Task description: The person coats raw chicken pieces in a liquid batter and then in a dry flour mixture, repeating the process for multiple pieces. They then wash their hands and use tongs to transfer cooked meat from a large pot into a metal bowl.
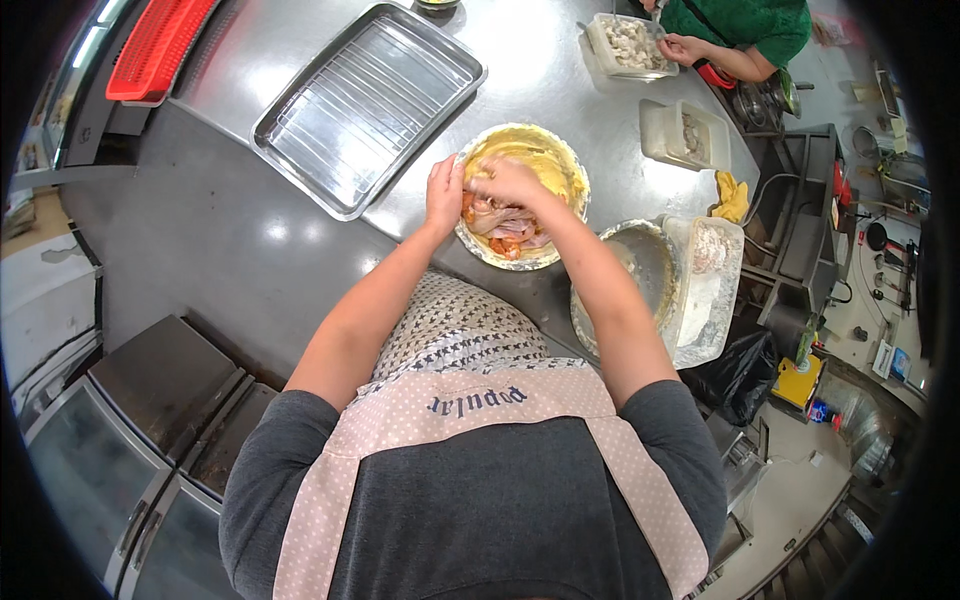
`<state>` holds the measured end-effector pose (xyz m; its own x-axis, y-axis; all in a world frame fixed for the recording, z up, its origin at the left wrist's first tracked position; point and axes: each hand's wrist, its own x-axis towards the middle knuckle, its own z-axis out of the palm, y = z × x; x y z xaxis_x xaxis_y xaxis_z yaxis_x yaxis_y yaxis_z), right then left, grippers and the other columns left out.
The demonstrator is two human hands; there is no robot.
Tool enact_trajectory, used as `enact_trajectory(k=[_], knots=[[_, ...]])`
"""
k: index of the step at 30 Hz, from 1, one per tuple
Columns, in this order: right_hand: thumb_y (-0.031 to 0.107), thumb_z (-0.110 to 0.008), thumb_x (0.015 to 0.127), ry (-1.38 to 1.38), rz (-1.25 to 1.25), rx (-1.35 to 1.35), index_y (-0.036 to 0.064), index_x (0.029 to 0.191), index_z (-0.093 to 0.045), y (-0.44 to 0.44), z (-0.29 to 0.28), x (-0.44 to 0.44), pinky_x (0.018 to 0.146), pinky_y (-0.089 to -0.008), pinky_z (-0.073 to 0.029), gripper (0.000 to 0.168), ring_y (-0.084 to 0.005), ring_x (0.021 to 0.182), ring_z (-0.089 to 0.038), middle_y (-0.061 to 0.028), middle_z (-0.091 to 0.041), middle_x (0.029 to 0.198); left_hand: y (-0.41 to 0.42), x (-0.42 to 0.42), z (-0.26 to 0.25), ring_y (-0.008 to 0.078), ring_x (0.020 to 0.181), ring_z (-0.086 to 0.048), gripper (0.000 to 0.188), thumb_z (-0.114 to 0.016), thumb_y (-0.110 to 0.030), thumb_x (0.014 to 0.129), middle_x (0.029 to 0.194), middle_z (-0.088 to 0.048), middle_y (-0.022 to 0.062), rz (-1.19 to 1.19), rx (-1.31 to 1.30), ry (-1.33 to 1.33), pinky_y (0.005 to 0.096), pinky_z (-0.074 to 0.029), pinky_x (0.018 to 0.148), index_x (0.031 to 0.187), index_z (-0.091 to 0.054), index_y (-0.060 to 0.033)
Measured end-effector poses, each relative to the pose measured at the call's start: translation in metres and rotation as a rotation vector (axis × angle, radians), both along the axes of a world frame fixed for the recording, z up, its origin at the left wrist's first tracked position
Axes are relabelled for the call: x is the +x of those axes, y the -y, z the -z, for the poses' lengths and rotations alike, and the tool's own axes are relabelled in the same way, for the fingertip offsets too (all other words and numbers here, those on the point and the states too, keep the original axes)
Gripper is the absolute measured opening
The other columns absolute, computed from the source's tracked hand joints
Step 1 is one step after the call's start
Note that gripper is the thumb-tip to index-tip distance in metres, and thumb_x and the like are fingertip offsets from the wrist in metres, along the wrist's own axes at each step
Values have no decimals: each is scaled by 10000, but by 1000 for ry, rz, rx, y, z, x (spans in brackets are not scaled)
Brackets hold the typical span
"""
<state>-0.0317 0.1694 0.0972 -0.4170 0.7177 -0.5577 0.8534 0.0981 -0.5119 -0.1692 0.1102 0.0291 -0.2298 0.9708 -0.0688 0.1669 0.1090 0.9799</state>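
A round bowl (579,166) coated with yellow batter stands near the table's edge. Raw meat pieces (510,225), some with orange parts, lie in its lower half. My left hand (445,193) rests on the bowl's left rim, fingers together; whether it grips the rim is unclear. Over the meat, inside the bowl, my right hand (504,180) is blurred, and its fingertips are hard to make out. A metal tray with a wire rack (360,112) lies to the left of the bowl. Right of it, partly behind my right forearm, is a second round bowl (660,262) with residue on its wall.
A plastic container (697,315) holds white powder and a coated piece. Farther up are a container of pale chunks (634,45), with a co-worker's hand (681,49) at it, and another container (701,135). A yellow cloth (730,197) and a red basket (154,52) lie at the sides.
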Motion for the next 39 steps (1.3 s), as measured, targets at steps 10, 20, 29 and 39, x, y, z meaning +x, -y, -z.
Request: enact_trajectory(k=[10, 20, 29, 39], knots=[[175, -599, 736, -174, -742, 727, 70, 859, -614, 80, -42, 106, 792, -370, -440, 163, -265, 931, -552, -99, -582, 1053, 6, 1, -5, 295, 966, -482, 322, -479, -221, 876, 1013, -545, 134, 34, -27, -141, 359, -369, 858, 1113, -536, -12], [201, -493, 801, 11, -635, 594, 49, 906, -620, -5, 7, 9, 736, -381, -472, 223, -288, 853, -589, -132, -615, 943, 3, -5, -8, 248, 944, -496, 320, -478, -177, 881, 989, -527, 141, 103, 68, -63, 308, -390, 820, 1121, -499, 33], [536, -418, 833, 237, 49, -604, 77, 1061, -589, -19, 21, 91, 777, -372, -466, 541, -251, 877, -598, -100, -626, 982, 13, 13, -17, 246, 1008, -463, 263, -554, -208, 807, 985, -571, 51, -70, 26, -397, 399, -319, 855, 1041, -585, -91], [562, -392, 844, -1056, 1023, -1116, 87, 1258, -408, 47, 22, 77, 920, -434, -419, 631, -242, 1087, -501, -99, -497, 1215, 12, 14, -9, 263, 1003, -444, 270, -512, -222, 844, 997, -558, 72, -75, 22, -197, 377, -318, 868, 1056, -580, -69]])
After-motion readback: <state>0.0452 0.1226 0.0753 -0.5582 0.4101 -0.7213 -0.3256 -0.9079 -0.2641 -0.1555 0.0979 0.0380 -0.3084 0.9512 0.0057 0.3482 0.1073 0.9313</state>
